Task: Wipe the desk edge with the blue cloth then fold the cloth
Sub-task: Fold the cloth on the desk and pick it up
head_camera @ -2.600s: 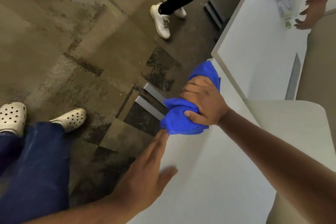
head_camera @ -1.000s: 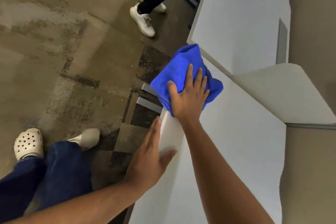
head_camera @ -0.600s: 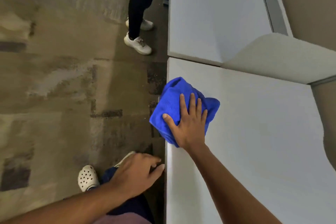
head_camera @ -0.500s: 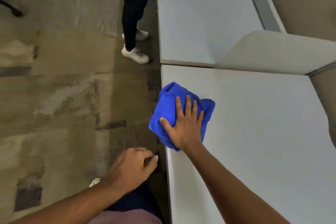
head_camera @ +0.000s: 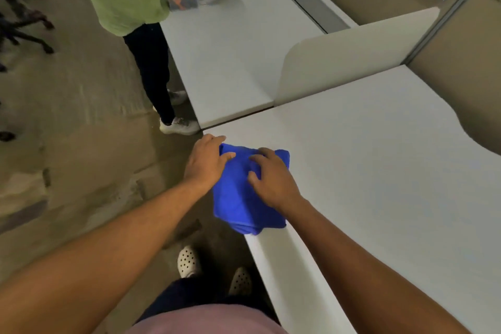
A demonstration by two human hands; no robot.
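At the desk [head_camera: 379, 171] edge, nine o'clock, the left hand [head_camera: 206, 164] has joined the right hand [head_camera: 273, 180]; both rest spread flat on the bunched blue cloth [head_camera: 238, 198], so folding likely begins.

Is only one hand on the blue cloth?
No, the left hand and the right hand both rest on the blue cloth at the desk edge.

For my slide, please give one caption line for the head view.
Both hands, left hand and right hand, press the blue cloth at the desk edge.
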